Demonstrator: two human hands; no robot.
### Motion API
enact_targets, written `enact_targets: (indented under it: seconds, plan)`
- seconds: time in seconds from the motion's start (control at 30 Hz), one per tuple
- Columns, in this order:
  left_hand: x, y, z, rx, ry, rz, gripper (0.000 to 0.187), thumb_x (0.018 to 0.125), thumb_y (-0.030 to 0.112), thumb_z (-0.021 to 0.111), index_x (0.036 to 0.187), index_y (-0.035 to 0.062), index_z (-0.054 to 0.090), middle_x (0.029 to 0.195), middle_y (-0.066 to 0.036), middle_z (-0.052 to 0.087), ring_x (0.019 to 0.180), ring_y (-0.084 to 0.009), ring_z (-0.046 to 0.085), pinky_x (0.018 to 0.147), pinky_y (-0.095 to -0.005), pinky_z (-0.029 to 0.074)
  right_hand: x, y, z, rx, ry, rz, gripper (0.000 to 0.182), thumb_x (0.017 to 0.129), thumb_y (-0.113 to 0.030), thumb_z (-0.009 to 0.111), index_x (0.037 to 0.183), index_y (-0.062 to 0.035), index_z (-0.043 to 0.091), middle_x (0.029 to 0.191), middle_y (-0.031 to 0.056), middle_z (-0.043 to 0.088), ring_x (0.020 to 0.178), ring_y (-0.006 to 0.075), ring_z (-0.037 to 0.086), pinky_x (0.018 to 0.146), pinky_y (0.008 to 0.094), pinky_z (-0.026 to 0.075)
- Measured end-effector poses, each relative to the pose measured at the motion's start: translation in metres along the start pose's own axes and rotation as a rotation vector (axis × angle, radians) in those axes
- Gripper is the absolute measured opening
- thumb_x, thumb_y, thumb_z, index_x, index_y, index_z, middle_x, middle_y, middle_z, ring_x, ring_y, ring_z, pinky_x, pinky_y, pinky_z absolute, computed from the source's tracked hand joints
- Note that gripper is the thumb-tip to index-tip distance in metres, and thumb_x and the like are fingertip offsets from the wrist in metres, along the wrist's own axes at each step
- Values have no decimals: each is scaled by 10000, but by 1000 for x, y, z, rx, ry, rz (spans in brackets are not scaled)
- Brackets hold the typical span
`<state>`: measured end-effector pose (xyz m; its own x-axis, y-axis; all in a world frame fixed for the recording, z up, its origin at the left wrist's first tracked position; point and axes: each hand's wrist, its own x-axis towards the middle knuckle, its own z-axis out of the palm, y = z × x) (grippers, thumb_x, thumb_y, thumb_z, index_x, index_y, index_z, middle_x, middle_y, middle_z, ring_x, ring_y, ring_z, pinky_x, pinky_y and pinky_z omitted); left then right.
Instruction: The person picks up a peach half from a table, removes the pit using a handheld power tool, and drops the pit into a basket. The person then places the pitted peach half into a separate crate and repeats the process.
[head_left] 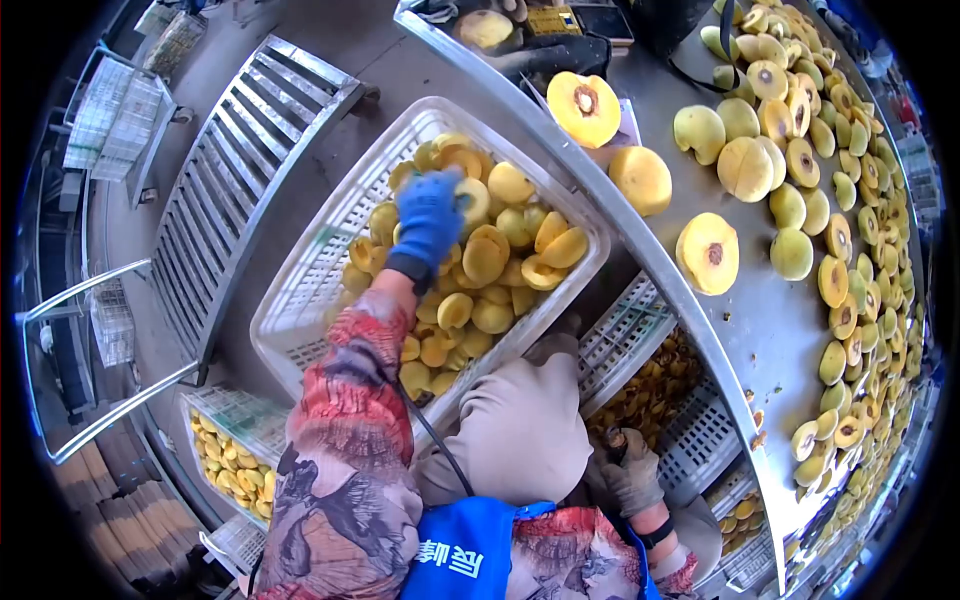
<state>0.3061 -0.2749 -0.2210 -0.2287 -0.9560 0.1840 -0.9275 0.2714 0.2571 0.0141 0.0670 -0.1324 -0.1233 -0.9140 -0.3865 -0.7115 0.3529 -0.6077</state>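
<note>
My left hand (428, 222), in a blue glove, reaches into a white plastic crate (300, 300) filled with yellow peach halves (487, 255). Its fingers are smeared by motion, right beside a pale peach half (472, 201) near the crate's far side. Low on the right, my right hand (635, 480) wears a whitish glove. Its fingers are curled round a small dark object with a brownish end, whose kind I cannot tell. Below that hand's level, beside my leg, a perforated crate (705, 445) contains brown pits and scraps (665, 390).
A metal table edge (640, 235) curves past my right side. Many cut and whole peaches (745, 168) lie on the steel tabletop (735, 330). A slatted metal rack (245, 160) stands at left, with another crate of peach halves (235, 465) below it.
</note>
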Motion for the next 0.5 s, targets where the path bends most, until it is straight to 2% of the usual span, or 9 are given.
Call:
enact_targets:
  seconds: [0.13,0.17,0.27,0.3,0.4,0.43,0.5]
  plan:
    - [7,-36,-14,263,172,59,451,776,203,628,1215,170,535,1095,-110,564,931,-334,535,818,-471,397,-2,2,6,14,-5,-24,394,724,-180,715,1043,-81,506,866,182,620,784,381,618,669,413,506]
    - [7,-38,-12,234,105,-4,465,790,164,604,1249,163,526,1175,-146,541,1005,-357,533,866,-470,411,0,3,6,29,1,-51,394,727,-185,716,1041,-79,504,867,184,620,779,384,616,664,414,506]
    - [-7,-48,-2,-97,121,207,492,773,118,582,1260,154,521,1225,-182,514,1012,-364,540,858,-444,445,1,1,2,2,-10,-120,386,745,-224,723,1030,-78,505,861,176,616,750,380,616,648,418,504]
    - [-11,-45,-6,-77,135,316,483,771,89,582,1249,131,528,1273,-210,483,1047,-382,529,914,-423,433,1,-2,2,10,-8,-82,387,748,-225,720,1033,-81,502,860,174,614,747,380,615,646,420,504]
    - [-18,-37,-4,-218,190,234,491,761,72,599,1245,115,529,1213,-216,517,1038,-390,528,917,-416,432,4,-6,2,26,-19,-15,384,757,-228,712,1041,-88,495,858,167,608,737,381,613,640,423,503]
    - [-14,-40,2,-406,167,34,509,746,47,614,1245,104,527,1160,-221,538,1042,-392,524,933,-405,425,4,-4,3,28,-25,-22,382,760,-227,708,1045,-89,494,858,166,606,733,382,612,638,424,503]
    - [-1,-67,23,-540,138,-261,517,730,11,610,1234,84,526,1117,-224,548,1037,-387,526,915,-397,434,2,7,5,-7,-32,-80,378,763,-222,704,1046,-91,491,858,166,604,736,385,611,639,427,503]
